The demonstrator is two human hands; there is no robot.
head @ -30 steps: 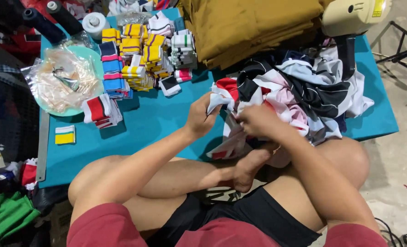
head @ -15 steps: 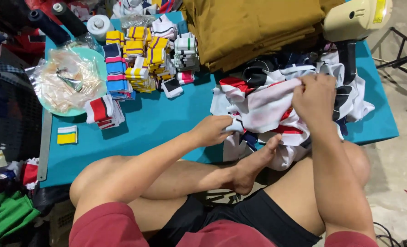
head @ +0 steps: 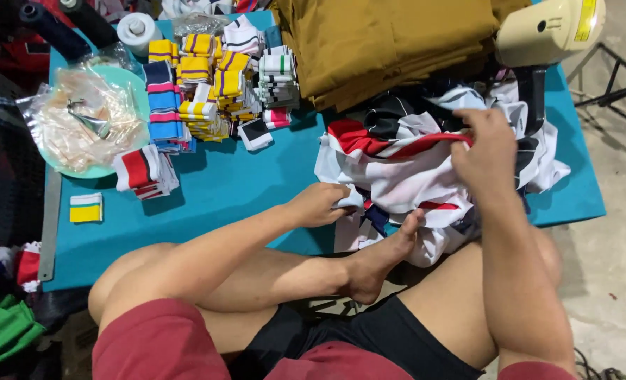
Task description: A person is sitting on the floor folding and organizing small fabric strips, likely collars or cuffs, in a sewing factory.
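Sitting with bare legs folded under the edge of a low teal table (head: 257, 176), the person has one foot (head: 376, 264) tucked up against the hanging edge of a white garment piece with red and navy trim (head: 397, 179). Just above the foot, the left hand (head: 320, 204) lies on the tabletop with its fingers curled closed around the lower left corner of that piece. Farther up and to the right, the right hand (head: 485, 151) is raised over the heap, thumb and fingers pinched shut on the red-trimmed upper edge, so the cloth is stretched between the two hands. Under it lies a jumbled pile of cut jersey pieces (head: 531, 151) in white, black and red, spread over the right part of the table. To the left, near the table's front edge, a small yellow and white rib cuff (head: 86, 208) lies alone, with a red and white bundle of cuffs (head: 142, 170) beyond it. Farther back stand stacks of striped cuffs (head: 200, 70) in yellow, blue and white, beside a pale green bowl (head: 131, 76) holding crumpled clear plastic bags (head: 80, 123). At the far edge rest folded mustard-brown fabric (head: 383, 42) and a cream sewing machine (head: 549, 28).
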